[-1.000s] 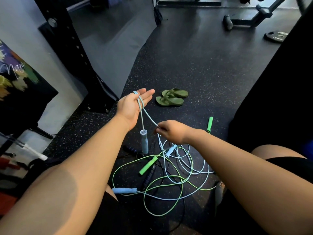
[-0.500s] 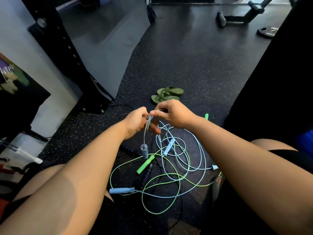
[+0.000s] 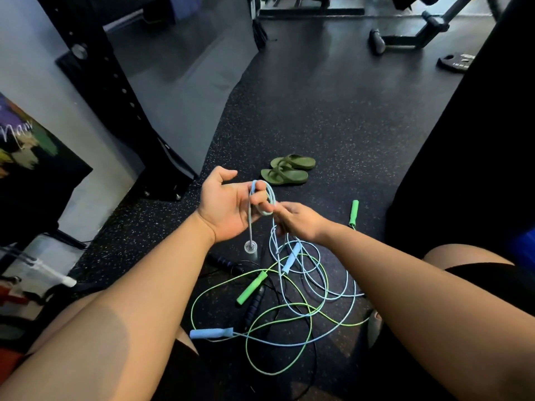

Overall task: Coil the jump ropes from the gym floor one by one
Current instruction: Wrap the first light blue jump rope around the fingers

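Over the gym floor (image 3: 333, 125), mid-coil: light-blue jump rope (image 3: 249, 224) looped on left hand (image 3: 228, 208), right hand (image 3: 301, 219) pinching its cord.
Risk: pulling in more cord likely drags the green jump rope (image 3: 251, 287) up or tightens a snarl, since strands cross in the pile with it and the black jump rope (image 3: 254, 303); the loop could also slip off loosely curled fingers. Left fingers curl round a small loop, one handle (image 3: 250, 246) dangling below the palm; right pinches the same cord just beside the left fingertips, the rest dropping to the pile below. Which floor-lying blue handle is its other end, cannot tell.
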